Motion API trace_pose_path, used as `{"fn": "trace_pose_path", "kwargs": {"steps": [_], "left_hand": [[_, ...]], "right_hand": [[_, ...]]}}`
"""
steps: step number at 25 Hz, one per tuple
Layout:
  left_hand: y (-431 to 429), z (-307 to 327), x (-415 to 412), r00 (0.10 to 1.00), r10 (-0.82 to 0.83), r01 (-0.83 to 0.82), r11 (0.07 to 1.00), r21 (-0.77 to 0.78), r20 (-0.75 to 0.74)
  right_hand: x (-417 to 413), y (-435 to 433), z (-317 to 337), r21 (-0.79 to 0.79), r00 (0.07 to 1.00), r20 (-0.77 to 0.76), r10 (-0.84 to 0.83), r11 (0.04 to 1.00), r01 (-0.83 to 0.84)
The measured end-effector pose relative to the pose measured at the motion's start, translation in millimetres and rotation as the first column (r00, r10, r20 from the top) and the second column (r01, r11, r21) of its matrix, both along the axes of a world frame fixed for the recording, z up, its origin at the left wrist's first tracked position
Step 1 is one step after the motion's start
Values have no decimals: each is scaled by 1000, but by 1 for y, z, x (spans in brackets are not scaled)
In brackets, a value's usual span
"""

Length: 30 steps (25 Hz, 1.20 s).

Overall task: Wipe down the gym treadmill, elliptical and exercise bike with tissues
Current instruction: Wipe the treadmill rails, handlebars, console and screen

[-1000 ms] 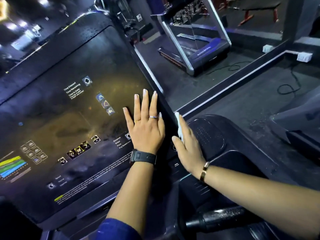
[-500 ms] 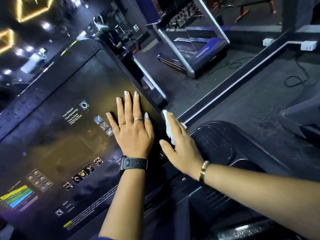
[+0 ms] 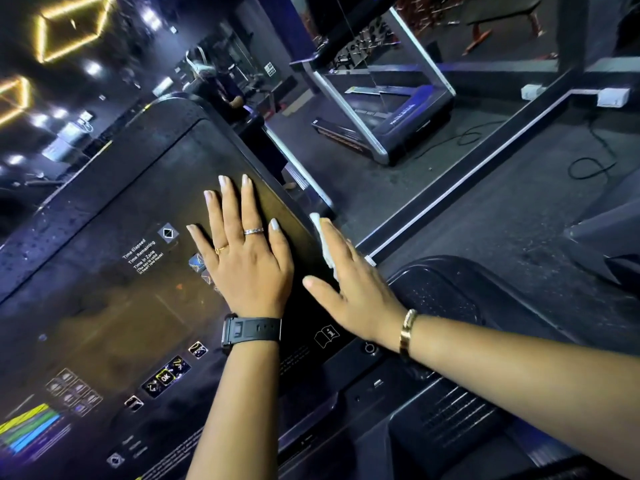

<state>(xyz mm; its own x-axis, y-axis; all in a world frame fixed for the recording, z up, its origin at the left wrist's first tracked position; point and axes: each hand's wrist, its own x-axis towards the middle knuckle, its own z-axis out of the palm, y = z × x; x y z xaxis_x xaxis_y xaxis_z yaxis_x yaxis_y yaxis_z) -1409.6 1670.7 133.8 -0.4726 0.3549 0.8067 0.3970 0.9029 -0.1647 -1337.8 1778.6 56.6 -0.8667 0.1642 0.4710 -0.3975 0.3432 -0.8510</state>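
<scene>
Left hand [image 3: 247, 268] lies flat on the console [image 3: 138, 306] panel, fingers straight and spread, gripping nothing. Right hand [image 3: 349, 289], fingers straight, presses a white tissue [image 3: 323, 244] against the console's right edge. The panel is dark and glossy, with printed icons and a smeared sheen. Beyond the console's right edge: dark speckled floor [image 3: 485, 209], a loose black cable [image 3: 588, 168] and a second treadmill [image 3: 398, 112]. Above the console's left, yellow light strips [image 3: 69, 29].

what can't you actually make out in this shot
Head view only:
- Tissue: mostly hidden under the right hand; its size and folding cannot be told.
- Console side edge under the tissue: faces away from the camera.
- Small print along the console's bottom: blurred, unreadable.
- Icons under the left hand: covered.
</scene>
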Motion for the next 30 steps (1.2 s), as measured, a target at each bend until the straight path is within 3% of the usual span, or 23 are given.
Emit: {"fn": "trace_pose_path", "kwargs": {"steps": [2,6,9,12,17,18,20,22,25,27,30], "left_hand": [[0,4,-1,1000,-14,14,1000,3,-17],[6,29,-16,999,14,-15,1000,-9,-38],[10,42,-24,998,51,-52,998,-23,-36],[4,54,-31,996,77,-79,995,-59,-39],[1,63,-36,997,63,-66,996,-55,-42],[1,62,-35,997,58,-60,997,-52,-43],[2,61,-34,998,53,-55,997,-52,-37],[2,61,-35,998,51,-53,997,-55,-34],[1,61,-35,997,55,-58,996,-62,-54],[1,60,-36,997,59,-62,996,-70,-54],[1,59,-38,995,66,-72,994,-77,-71]], "right_hand": [[4,0,-13,28,1000,-2,-26,999,26],[-30,18,19,-149,967,208,144,982,-114],[-41,17,48,-107,982,79,172,981,-163],[-34,13,39,-30,990,-51,131,991,-132],[-55,27,51,-82,968,146,204,978,-193],[-61,26,64,-84,968,129,214,975,-204],[-63,19,85,-34,983,-8,185,982,-185],[-54,8,86,122,989,-113,93,989,-79],[-34,-10,72,315,989,-78,-124,938,142],[-37,-11,77,258,993,11,-114,960,107],[-60,1,110,53,998,24,65,996,-66]]}}
